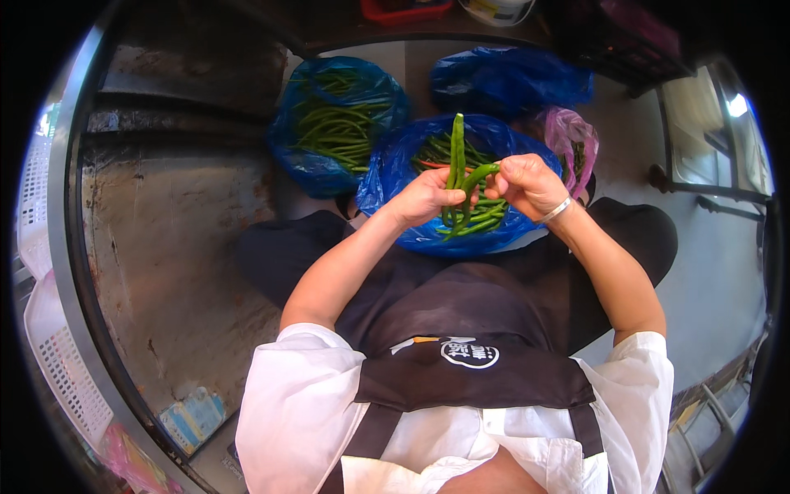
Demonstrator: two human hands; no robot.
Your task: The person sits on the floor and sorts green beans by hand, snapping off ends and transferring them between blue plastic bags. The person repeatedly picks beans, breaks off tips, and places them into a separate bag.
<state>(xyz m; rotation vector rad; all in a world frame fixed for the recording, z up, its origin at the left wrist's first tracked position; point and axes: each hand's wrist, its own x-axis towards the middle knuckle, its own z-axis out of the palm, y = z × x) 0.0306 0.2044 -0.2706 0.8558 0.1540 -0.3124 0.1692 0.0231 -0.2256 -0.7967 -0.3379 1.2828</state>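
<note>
Several long green chili peppers (pixel 457 148) are gripped in my left hand (pixel 427 196), one of them pointing up and away from me. My right hand (pixel 526 185) pinches the end of a curved green chili pepper (pixel 478 177) whose other part lies against the left hand's fingers. Both hands are above an open blue plastic bag (pixel 401 163) that sits before my lap. Inside it lie more green chilies (pixel 490 217) and a red chili (pixel 435 164), partly hidden by my hands.
Another blue bag (pixel 287 157) holding long green vegetables (pixel 339 126) stands at the far left. Behind, at right, lie a crumpled blue bag (pixel 512 80) and a pink bag (pixel 583 133). A red basin (pixel 404 12), white bucket (pixel 497 11) and dark crate (pixel 642 49) line the far edge.
</note>
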